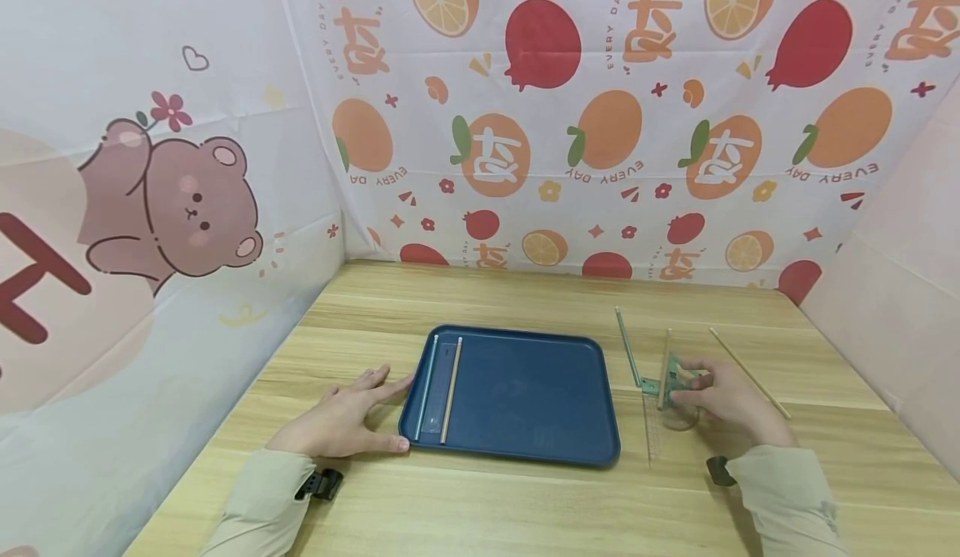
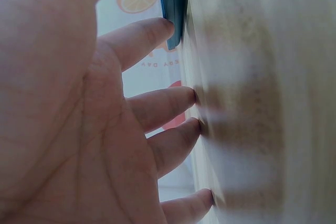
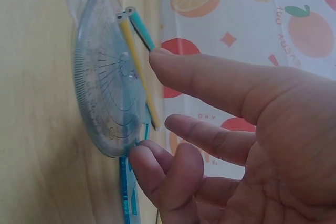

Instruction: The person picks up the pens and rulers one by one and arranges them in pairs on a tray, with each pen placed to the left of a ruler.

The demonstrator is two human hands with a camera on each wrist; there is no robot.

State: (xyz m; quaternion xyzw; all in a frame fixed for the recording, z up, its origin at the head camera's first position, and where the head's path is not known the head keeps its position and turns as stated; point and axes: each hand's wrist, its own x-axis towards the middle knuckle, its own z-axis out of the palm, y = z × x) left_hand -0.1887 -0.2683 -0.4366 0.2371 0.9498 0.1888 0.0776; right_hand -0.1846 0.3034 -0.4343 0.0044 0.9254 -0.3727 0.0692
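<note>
Two pencils, ruler already in tray; three pencils, protractor outside, apparently remaining. Left hand: fingers spread, touching tray. Right hand: fingers apart by protractor, cannot tell if gripping

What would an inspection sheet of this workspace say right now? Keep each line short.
Surface: wood-grain table, bearing a blue tray.
Job's things: in the tray, a green pencil, a wooden pencil and a translucent strip between them; right of it, a protractor, a clear ruler, a green plastic piece and three more pencils.
Clutter: nothing seen beyond these.
Hands: left hand spread, touching the tray's left edge; right hand at the green plastic piece, grip unclear.
Cables: nothing seen.
Surroundings: fruit-print cloth behind, bear-print cloth at left.
</note>
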